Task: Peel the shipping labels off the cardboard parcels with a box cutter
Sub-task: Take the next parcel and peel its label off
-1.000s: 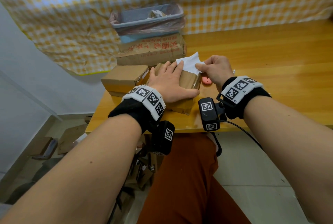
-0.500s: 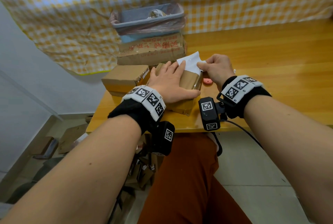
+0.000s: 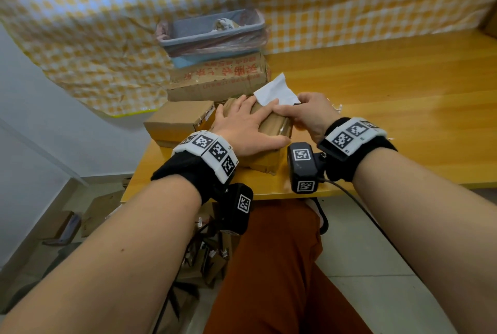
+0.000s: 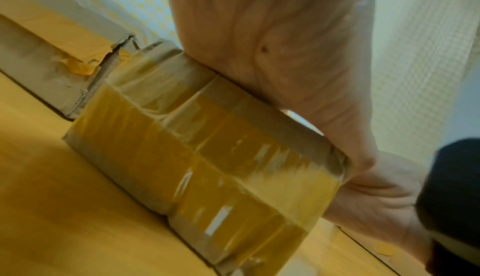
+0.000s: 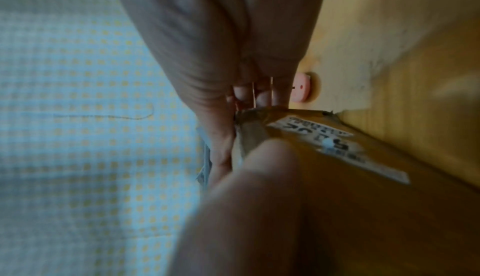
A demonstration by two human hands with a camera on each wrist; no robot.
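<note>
Near the bench's [image 3: 403, 118] front left corner, the left hand [image 3: 242, 126] presses flat on a taped parcel [image 3: 271, 125]; the right hand [image 3: 309, 113] pinches its half-lifted white label [image 3: 275, 90] at the parcel's far edge

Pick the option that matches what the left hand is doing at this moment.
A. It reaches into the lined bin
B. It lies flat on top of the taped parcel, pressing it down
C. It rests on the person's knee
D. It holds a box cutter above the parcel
B. The left hand lies spread, fingers straight, on top of the taped parcel, while the right hand pinches the lifted white label.
</note>
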